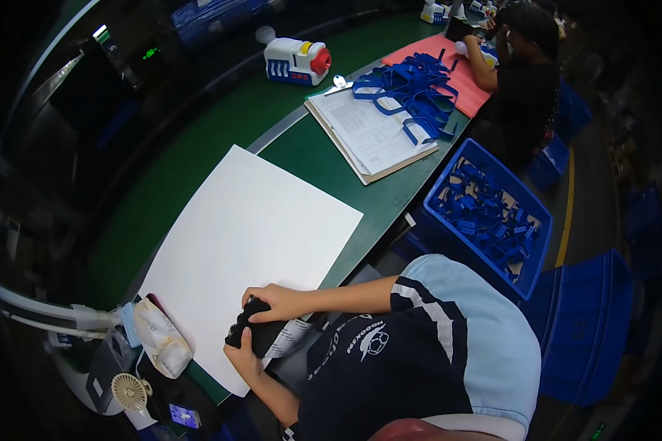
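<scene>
Both hands are closed on a black piece with a bumpy, ridged edge (244,322), held over the near edge of a large white sheet (235,228). My right hand (272,303) grips its upper end, thumb and fingers around it. My left hand (244,359) holds the lower end with the thumb pressed up against it. Its exact kind I cannot make out. Beside the hands, a printed paper (288,338) lies partly hidden at the table edge.
Blue straps (415,92) lie heaped across a clipboard (368,140). A blue bin (541,242) of blue parts stands right of the table. Beyond sits a white toy-like device with a red front (298,61). A small fan (131,392) and pouch (160,338) are lower left. A co-worker (526,81) sits farther along.
</scene>
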Demonstrator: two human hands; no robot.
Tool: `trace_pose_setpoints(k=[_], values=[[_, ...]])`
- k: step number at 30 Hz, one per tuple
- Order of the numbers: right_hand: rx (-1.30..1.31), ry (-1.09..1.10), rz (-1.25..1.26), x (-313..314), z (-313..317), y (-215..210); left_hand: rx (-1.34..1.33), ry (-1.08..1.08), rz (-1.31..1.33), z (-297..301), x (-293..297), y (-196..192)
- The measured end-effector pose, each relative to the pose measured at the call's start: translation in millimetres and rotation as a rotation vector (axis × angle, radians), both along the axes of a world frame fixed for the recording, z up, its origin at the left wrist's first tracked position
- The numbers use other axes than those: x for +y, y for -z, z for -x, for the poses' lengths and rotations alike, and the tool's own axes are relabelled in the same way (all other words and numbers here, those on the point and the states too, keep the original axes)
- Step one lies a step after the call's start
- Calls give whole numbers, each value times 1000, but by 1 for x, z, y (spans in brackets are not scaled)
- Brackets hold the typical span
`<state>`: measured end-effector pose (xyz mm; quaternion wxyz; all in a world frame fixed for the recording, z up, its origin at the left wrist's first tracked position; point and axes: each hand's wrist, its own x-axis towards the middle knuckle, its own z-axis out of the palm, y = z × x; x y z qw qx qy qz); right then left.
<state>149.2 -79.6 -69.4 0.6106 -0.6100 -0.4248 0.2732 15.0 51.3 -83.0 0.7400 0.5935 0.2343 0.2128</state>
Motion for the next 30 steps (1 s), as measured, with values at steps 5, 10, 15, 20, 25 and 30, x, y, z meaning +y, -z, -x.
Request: trace_pose_setpoints(k=[5, 10, 15, 20, 25, 30], values=[[-8, 0, -11, 1, 0, 3, -12, 10, -3, 0, 1, 1], [-12, 9, -28, 1, 1, 4, 2, 9, -15, 0, 1, 0], [-17, 11, -21, 1, 1, 2, -3, 11, -11, 0, 2, 2], [-11, 10, -18, 1, 1, 1, -5, 9, -7, 0, 2, 3], [0, 16, -19, 0, 1, 1, -17, 10, -9, 0, 1, 2], [-6, 20, -5, 0, 1, 0, -15, 16, -19, 0, 2, 3]])
